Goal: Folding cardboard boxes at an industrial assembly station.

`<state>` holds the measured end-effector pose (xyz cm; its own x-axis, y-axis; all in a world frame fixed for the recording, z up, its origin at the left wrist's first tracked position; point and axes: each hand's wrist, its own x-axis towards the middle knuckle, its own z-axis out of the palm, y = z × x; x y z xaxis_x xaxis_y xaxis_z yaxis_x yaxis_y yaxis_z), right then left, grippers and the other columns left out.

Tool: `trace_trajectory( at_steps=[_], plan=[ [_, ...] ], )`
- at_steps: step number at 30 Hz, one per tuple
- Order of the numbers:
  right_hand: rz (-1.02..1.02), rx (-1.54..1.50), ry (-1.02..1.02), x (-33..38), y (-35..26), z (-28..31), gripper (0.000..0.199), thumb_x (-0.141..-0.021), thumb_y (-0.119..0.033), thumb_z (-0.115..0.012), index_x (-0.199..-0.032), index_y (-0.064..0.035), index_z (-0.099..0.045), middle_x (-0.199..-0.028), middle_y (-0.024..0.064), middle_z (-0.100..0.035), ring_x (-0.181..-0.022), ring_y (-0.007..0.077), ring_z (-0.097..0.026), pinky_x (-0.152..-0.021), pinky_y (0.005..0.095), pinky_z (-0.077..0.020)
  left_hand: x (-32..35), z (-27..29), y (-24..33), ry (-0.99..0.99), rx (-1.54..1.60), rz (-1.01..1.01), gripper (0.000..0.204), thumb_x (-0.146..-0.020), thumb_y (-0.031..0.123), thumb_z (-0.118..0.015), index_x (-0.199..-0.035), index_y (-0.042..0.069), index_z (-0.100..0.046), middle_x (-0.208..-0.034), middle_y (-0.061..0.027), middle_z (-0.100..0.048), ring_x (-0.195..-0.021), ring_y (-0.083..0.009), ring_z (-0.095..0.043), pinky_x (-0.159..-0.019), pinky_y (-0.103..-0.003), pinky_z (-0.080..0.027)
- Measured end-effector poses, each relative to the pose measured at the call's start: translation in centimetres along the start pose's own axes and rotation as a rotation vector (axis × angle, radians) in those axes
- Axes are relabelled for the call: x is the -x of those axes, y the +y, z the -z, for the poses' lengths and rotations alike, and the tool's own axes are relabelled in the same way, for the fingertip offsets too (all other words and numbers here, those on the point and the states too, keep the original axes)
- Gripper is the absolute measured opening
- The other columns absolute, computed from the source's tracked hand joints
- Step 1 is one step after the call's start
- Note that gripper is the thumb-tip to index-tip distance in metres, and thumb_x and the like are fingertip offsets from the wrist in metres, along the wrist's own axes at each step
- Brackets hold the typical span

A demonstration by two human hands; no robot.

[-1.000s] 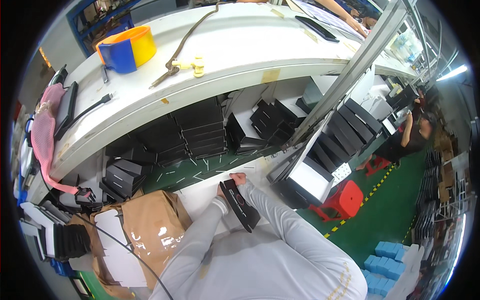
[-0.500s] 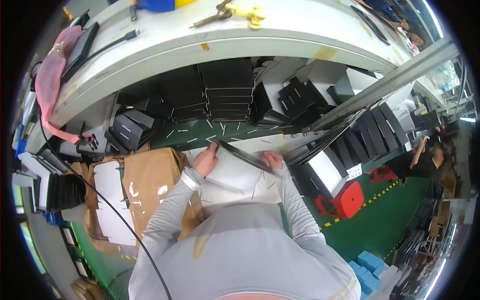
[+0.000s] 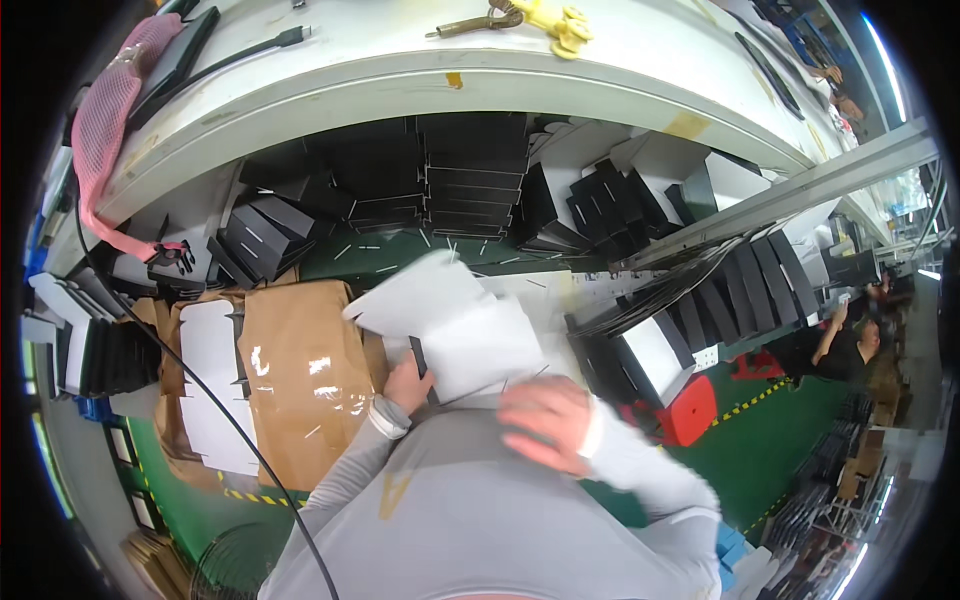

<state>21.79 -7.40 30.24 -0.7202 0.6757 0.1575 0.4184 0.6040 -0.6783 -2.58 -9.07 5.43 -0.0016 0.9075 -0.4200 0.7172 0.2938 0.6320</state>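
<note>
A box blank (image 3: pixel 470 330), white inside with a dark outer face, stands partly unfolded in front of my body, its panels at angles. My left hand (image 3: pixel 408 385) is closed on its lower left edge, beside a narrow dark flap. Off the blank, close to my torso, is my right hand (image 3: pixel 548 422), blurred by motion with its fingers apart and nothing visible in them. A white work surface (image 3: pixel 565 365) lies under and beside the blank, partly hidden by it.
A brown paper-wrapped bundle (image 3: pixel 305 390) with white blanks lies at left. Black boxes (image 3: pixel 475 190) are stacked under the white shelf (image 3: pixel 380 90). More dark box pieces (image 3: pixel 740 285) stand at right, near a red stool (image 3: pixel 690 412). A black cable (image 3: pixel 215 415) crosses the left side.
The blank has opened up, its white panels now raised and facing me. My right hand has let go of its edge and drawn back toward my body; my left hand has moved lower.
</note>
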Motion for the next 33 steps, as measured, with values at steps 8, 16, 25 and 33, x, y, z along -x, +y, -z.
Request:
trace_trajectory(
  at_steps=[8, 16, 25, 33],
  plan=[
    [-0.107, 0.929, 0.711, -9.7, -0.1, 28.0, 0.027, -0.084, -0.026, -0.054, -0.095, -0.0024, -0.06, -0.087, 0.0081, -0.062, -0.083, 0.0176, -0.057, -0.075, 0.0304, -0.0432, -1.3, -3.5, -3.2, 0.091, 0.028, 0.017, 0.035, -0.077, 0.013, -0.05, -0.105, -0.006, -0.041, -0.059, -0.0192, -0.057, -0.047, -0.032, -0.057, -0.047, -0.04, -0.049],
    [-0.704, 0.919, 0.642, -10.4, 27.1, 44.2, 0.098, -0.059, -0.068, -0.06, -0.132, -0.0095, -0.033, -0.125, 0.0236, -0.043, -0.116, 0.0357, -0.041, -0.097, 0.0363, -0.0322, -0.3, -2.7, -2.0, 0.108, -0.008, 0.048, 0.022, -0.073, 0.017, -0.054, -0.08, -0.004, -0.054, -0.073, -0.0254, -0.058, -0.073, -0.0397, -0.058, -0.068, -0.045, -0.047],
    [-0.763, 0.984, 0.704, -12.9, 23.1, 40.9, 0.087, -0.066, -0.056, -0.059, -0.131, -0.0054, -0.031, -0.125, 0.0239, -0.042, -0.115, 0.0351, -0.042, -0.096, 0.0357, -0.0333, 0.1, -1.8, -1.1, 0.081, 0.009, 0.044, 0.025, -0.074, 0.022, -0.054, -0.077, -0.003, -0.056, -0.073, -0.0246, -0.058, -0.072, -0.0386, -0.058, -0.067, -0.046, -0.046],
    [-0.424, 0.672, 0.608, -19.9, 10.6, 29.2, 0.073, -0.072, -0.041, -0.064, -0.131, -0.0125, -0.033, -0.09, 0.0208, -0.061, -0.079, 0.0239, -0.06, -0.075, 0.0313, -0.0448, -0.6, -2.5, -1.7, 0.105, 0.045, 0.036, 0.027, -0.075, 0.024, -0.055, -0.076, -0.003, -0.055, -0.073, -0.0235, -0.058, -0.072, -0.0387, -0.057, -0.066, -0.045, -0.046]
  ],
)
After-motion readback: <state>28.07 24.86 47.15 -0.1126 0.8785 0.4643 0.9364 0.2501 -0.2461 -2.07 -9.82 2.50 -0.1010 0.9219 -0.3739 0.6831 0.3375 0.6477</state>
